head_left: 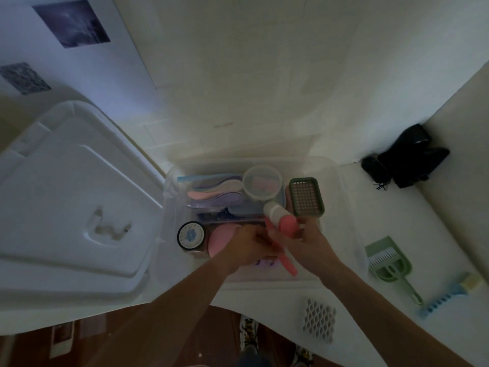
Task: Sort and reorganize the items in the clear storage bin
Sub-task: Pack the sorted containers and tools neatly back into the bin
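Observation:
The clear storage bin (341, 186) stands open on a white surface, seen from above. Inside lie a bag of pastel spoons (214, 190), a round clear tub (262, 185), a green soap dish (307, 197), a black-rimmed round tin (191, 235) and a pink disc (221, 239). My right hand (307, 242) grips a pink and white bottle (280, 218) over the bin's middle. A long pink handle (287, 263) runs down between both hands. My left hand (248, 247) reaches into the bin beside it with fingers curled; what it holds is hidden.
The bin's white lid (74, 197) lies to the left. On the right rest a green dustpan and brush (389, 263), a blue comb-like brush (444, 298) and a black pouch (407, 157). A white honeycomb mat (318, 323) sits at the near edge.

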Available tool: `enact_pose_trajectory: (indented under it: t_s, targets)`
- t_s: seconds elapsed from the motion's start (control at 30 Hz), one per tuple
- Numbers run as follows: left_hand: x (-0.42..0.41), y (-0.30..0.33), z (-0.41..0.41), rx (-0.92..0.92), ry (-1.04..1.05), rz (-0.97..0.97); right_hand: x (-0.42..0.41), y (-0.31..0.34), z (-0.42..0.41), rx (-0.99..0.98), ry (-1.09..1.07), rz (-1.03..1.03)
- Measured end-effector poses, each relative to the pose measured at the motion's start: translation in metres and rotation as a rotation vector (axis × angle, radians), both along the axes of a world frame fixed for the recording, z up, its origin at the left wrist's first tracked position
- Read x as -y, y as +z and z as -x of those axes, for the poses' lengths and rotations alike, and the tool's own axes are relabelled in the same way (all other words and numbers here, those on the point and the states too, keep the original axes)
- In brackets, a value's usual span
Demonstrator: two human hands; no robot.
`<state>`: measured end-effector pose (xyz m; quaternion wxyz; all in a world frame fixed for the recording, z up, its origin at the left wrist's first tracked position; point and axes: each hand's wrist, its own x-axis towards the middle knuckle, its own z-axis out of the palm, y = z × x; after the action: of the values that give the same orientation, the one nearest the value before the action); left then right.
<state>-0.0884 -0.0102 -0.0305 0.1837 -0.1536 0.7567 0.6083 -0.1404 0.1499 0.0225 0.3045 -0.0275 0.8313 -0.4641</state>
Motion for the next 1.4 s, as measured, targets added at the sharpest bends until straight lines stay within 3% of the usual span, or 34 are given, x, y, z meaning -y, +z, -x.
enact_pose_trajectory:
  t_s: [0.2, 0.3, 0.37, 0.5, 0.67, 0.87, 1.4]
  targets:
    - [-0.005, 0.026, -0.009, 0.142, 0.15, -0.477, -0.018, 0.012, 0.002, -0.184, 0.536, -0.216]
    - [-0.003, 0.035, -0.014, 0.208, 0.156, -0.591, -0.024, 0.009, -0.001, -0.279, 0.602, -0.313]
    - [0.005, 0.034, -0.017, 0.132, 0.091, -0.357, -0.026, 0.012, 0.0, -0.271, 0.661, -0.382]
    - [0.034, 0.015, -0.025, -0.145, -0.081, 0.557, -0.025, 0.015, 0.012, -0.355, 0.834, -0.538]
    - [0.051, -0.016, -0.032, 0.016, -0.405, 1.066, 0.0, 0.007, 0.029, -0.551, 0.924, -0.558]
    - [0.043, -0.022, -0.015, 0.071, -0.547, 1.326, 0.025, -0.018, 0.04, -0.856, 1.045, -0.561]
    - [0.045, -0.02, -0.014, 0.146, -0.52, 1.442, 0.006, -0.052, 0.055, -0.704, 0.948, -0.555]
